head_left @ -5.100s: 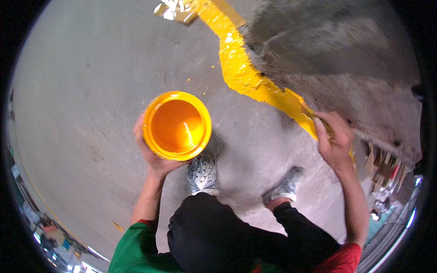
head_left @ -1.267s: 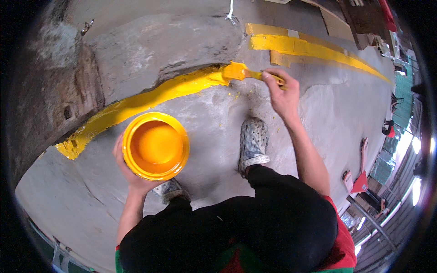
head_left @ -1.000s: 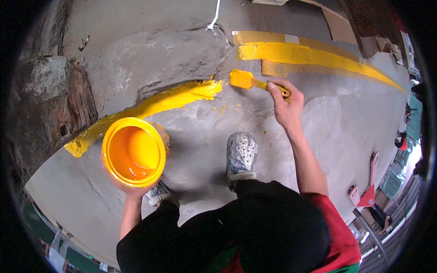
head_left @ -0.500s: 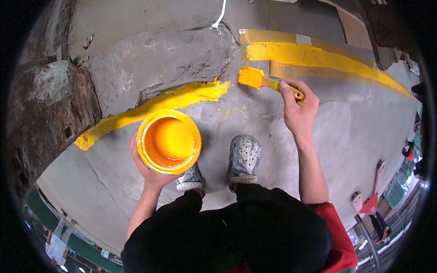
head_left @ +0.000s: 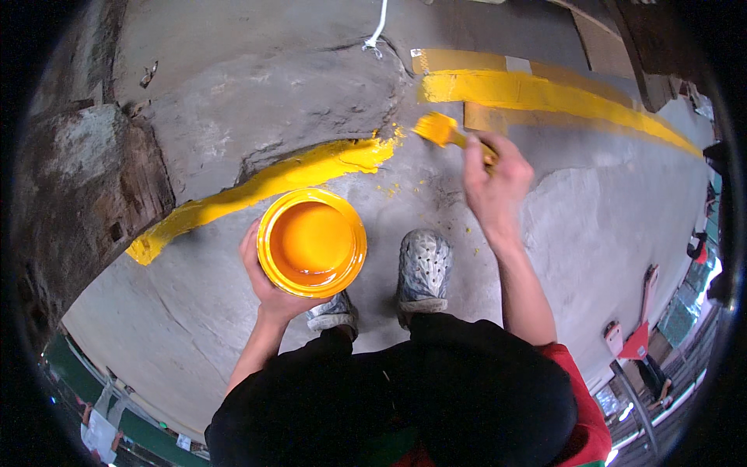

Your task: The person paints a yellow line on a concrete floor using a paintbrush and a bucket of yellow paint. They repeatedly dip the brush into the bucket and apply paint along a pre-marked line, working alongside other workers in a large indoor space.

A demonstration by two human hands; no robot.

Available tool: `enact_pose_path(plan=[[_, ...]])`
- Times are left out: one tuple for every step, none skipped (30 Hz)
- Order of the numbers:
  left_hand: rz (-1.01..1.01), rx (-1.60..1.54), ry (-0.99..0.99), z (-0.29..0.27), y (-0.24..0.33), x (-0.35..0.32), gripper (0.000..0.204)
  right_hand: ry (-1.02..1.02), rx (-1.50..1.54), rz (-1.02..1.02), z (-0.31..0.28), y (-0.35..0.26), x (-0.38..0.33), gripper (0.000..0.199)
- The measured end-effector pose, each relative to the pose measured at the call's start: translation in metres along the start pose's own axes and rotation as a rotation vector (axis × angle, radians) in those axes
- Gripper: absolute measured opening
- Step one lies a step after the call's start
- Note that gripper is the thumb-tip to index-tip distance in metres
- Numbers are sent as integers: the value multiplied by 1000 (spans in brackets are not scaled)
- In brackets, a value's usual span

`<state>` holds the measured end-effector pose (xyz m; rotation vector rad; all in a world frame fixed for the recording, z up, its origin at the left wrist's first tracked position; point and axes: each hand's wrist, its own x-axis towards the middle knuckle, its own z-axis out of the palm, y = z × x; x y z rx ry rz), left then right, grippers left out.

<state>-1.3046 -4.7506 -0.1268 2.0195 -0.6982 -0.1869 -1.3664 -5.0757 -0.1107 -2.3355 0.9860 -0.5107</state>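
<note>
My left hand (head_left: 268, 284) is wrapped round the side of an open can of yellow paint (head_left: 359, 257), held above the floor with its mouth facing up. The fingers of my right hand (head_left: 500, 183) close on the handle of a paintbrush (head_left: 437, 129). Its bristles are coated in yellow and point left. They hover between a rough yellow stripe (head_left: 264, 187) on the left and a straighter yellow stripe (head_left: 537, 93) on the right. Small yellow spatters dot the grey floor just right of the rough stripe's end.
Brown masking tape (head_left: 484, 117) borders the right stripe. A raised concrete lump (head_left: 311, 101) lies behind the left stripe, beside a weathered wooden block (head_left: 93, 171). A white cord (head_left: 380, 27) hangs at the top. My shoes (head_left: 425, 268) stand below. A red-handled tool (head_left: 636, 342) is at far right.
The paint can has shifted right with my left hand. My right hand has moved left and slightly down, blurred by motion, and the brush is tilted more. Fresh yellow marks appear at the left stripe's end.
</note>
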Motion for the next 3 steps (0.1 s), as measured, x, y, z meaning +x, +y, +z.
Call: enact_pose_path(plan=[[11,2,-3,-1,0,0,121,15,-58,7,-7,-1,0,16],[-7,-33,-3,-1,0,-1,120,-12,42,71,-10,-2,1,16],[-22,-71,-5,1,0,0,120,-34,122,147,-14,-2,2,16]])
